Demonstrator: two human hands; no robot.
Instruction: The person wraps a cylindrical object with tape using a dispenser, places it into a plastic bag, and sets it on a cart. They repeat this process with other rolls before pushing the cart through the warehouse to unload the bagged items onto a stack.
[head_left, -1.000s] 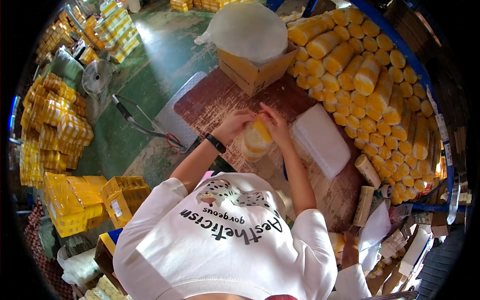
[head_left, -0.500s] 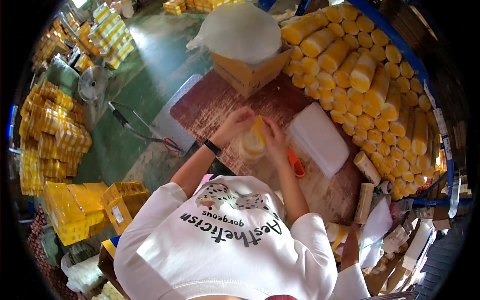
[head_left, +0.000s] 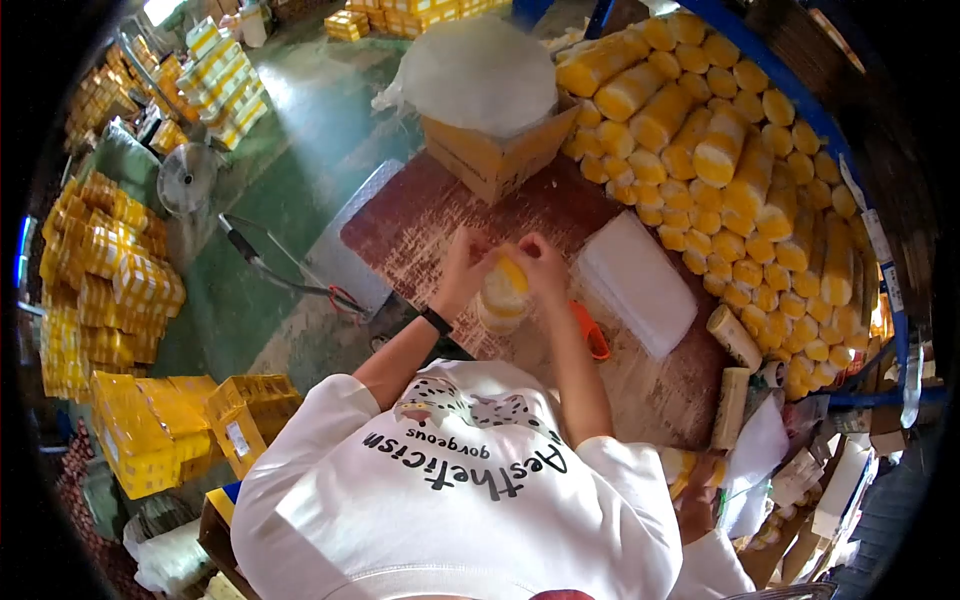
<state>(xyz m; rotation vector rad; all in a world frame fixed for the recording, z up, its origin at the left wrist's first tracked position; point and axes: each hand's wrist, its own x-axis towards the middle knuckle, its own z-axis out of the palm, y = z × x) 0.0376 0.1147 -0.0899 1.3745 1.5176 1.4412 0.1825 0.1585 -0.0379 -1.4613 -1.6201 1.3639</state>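
Observation:
A short, rounded bundle (head_left: 503, 306) in pale wrapping with yellow bands stands on the worn red-brown board, between my forearms. At its upper end is a yellow tape strip (head_left: 513, 274). My left hand (head_left: 466, 268), with a dark band on the wrist, pinches at the strip's left side. On the other side, my right hand (head_left: 543, 267) is closed with its fingertips at the tape. The exact fingertip contact is too small to make out. An orange-handled tool (head_left: 592, 330) lies just right of my right forearm.
A stack of white sheets (head_left: 640, 285) lies right of the bundle. Ahead is a cardboard box (head_left: 490, 165) topped with a clear plastic bag (head_left: 480, 75). Yellow-white rolls (head_left: 720, 190) are piled at right. Another person's arm (head_left: 696, 515) shows at lower right. Taped boxes (head_left: 150, 425) stand left.
Both hands have come slightly closer to my body, with the fingertips lower over the bundle. The yellow strip now leans flatter over its top. The other person's hand has shifted a little.

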